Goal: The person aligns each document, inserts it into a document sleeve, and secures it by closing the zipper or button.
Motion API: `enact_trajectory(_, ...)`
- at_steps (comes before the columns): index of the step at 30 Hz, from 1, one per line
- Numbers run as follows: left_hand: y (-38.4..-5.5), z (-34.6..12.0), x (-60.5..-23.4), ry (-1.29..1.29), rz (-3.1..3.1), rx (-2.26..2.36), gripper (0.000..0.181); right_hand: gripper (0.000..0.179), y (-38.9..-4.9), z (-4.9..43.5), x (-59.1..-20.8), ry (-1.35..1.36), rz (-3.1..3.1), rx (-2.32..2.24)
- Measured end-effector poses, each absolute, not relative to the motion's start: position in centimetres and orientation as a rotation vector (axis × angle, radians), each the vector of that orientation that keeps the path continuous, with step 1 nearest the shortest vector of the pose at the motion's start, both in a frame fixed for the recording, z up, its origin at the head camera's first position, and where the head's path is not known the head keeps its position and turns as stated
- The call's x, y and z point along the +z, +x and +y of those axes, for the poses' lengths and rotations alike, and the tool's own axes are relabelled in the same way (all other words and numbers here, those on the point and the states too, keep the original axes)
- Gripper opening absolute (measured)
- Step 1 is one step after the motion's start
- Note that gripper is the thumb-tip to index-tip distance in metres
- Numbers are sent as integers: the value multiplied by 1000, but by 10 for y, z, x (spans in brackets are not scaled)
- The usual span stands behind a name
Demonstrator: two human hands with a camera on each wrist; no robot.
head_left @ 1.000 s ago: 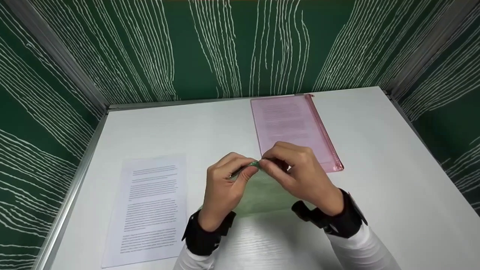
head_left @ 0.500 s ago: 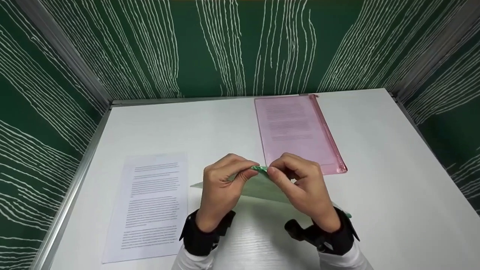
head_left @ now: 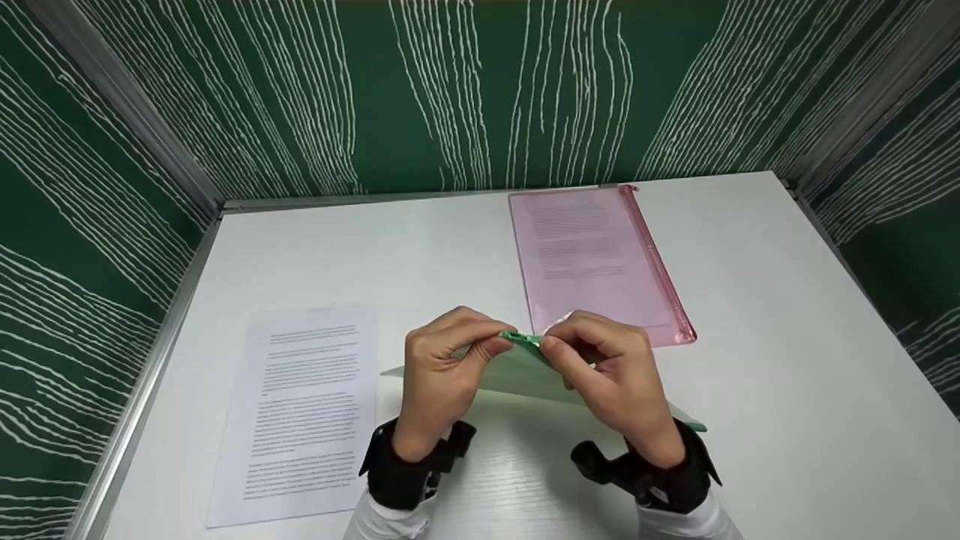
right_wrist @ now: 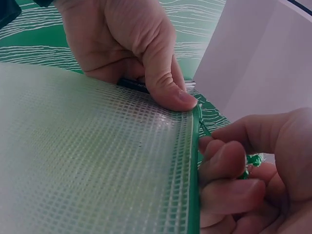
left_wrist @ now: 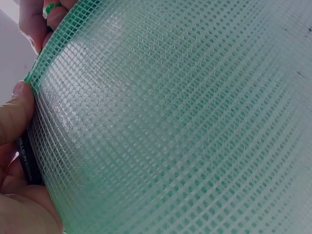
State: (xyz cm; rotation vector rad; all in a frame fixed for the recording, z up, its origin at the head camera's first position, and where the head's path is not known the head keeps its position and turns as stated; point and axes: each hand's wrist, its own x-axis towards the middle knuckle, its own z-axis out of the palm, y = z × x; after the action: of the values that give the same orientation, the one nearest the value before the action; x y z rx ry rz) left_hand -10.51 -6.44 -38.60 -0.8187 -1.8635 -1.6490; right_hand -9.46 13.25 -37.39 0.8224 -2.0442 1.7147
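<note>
Both hands hold a green mesh zipper pouch (head_left: 525, 379) up off the table by its zippered edge. My left hand (head_left: 442, 367) pinches a corner between thumb and fingers. Under that thumb, a slim black item with white lettering (left_wrist: 27, 161) also lies in the left hand; its shiny end shows in the right wrist view, but its kind is unclear. My right hand (head_left: 611, 367) has its fingertips on the green edge close by. In the right wrist view it pinches a thin green strand (right_wrist: 205, 127) at the zipper end, and a crumpled green bit (right_wrist: 253, 160) shows among its fingers.
A pink zipper pouch (head_left: 577, 225) with a printed page inside lies at the back, right of centre. Printed paper (head_left: 304, 420) lies at the left on the white table (head_left: 360, 255). Green walls with white lines (head_left: 405, 97) enclose the table's back and sides.
The right hand has drawn slightly right, away from the left hand, exposing more green edge between them. The pouch has tilted, its lower edge now slanting. The left hand has barely moved.
</note>
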Motion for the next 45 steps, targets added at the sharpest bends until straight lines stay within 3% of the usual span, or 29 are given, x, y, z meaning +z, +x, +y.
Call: enact_trajectory(45,-100,-68,-383,-647,-1736,-1697,13,23,-96,143,-370,775,-2003,1655)
